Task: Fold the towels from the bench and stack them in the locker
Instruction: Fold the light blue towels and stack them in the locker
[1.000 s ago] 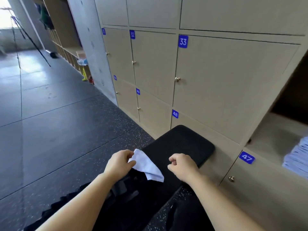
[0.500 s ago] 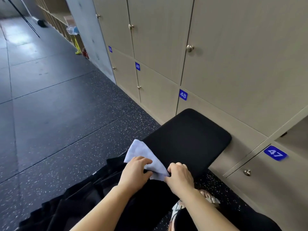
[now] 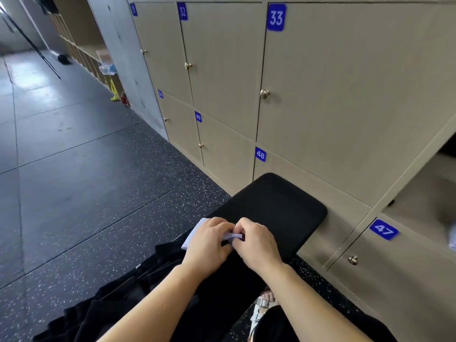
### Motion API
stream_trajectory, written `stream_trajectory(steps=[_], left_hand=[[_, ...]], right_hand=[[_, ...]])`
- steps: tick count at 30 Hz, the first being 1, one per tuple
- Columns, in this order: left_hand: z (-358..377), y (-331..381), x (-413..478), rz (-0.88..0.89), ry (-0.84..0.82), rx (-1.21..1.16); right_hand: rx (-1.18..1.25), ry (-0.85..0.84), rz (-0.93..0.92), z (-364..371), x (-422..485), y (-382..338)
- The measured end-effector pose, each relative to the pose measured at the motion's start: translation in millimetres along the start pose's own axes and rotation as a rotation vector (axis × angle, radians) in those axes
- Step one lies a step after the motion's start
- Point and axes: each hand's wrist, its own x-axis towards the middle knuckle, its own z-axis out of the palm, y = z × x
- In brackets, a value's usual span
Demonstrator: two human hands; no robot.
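Small white cloth towel (image 3: 193,234), lower centre, long axis left-right, pinched by curled fingers of left hand (image 3: 209,244) and right hand (image 3: 257,244) above black padded counter (image 3: 283,203).

Mostly hidden under the left hand (image 3: 209,245) and right hand (image 3: 257,245): the white towel (image 3: 195,233), with only its left corner and a thin strip between the fingertips on show. Cannot tell how many layers lie folded. Near end of the black bench (image 3: 276,206) buried beneath both forearms and a dark cloth (image 3: 111,307), itself cut off at the bottom edge. Open locker (image 3: 424,191) cut off at the right edge; at that same edge a pale blur (image 3: 453,236), too smeared to name. Small blue label (image 3: 160,94) on the far lower door too blurred to read. Sandalled foot (image 3: 263,303) half hidden behind the right forearm.
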Motion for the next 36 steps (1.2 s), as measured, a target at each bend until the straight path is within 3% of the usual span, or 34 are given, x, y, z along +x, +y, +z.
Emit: stream_trajectory(steps=[5, 9, 12, 15, 18, 25, 29, 32, 36], left_hand=[[-39, 45, 15, -0.001, 0.129, -0.077], [-80, 90, 26, -0.037, 0.160, -0.315], [-110, 126, 28, -0.036, 0.137, -0.617], [-135, 157, 28, -0.032, 0.068, -0.902], [-155, 185, 32, 0.014, 0.009, -1.046], [-193, 238, 35, 0.105, -0.067, -1.171], [-209, 266, 37, 0.142, -0.090, -1.245], [-221, 284, 37, 0.186, -0.084, -1.271], [-239, 307, 34, 0.264, -0.010, -1.282]], right_hand=[[0.061, 0.102, -0.094, -61, -5, -26], [0.183, 0.167, -0.107, -122, -15, -39], [0.254, 0.233, -0.084, -170, -26, -41], [0.534, 0.267, -0.107, -213, -44, -48], [0.722, 0.283, -0.161, -247, -60, -62], [0.701, 0.414, -0.329, -306, -89, -97], [0.779, 0.260, -0.342, -326, -109, -106], [0.700, 0.098, -0.278, -329, -115, -95], [0.643, 0.107, -0.233, -332, -122, -89]])
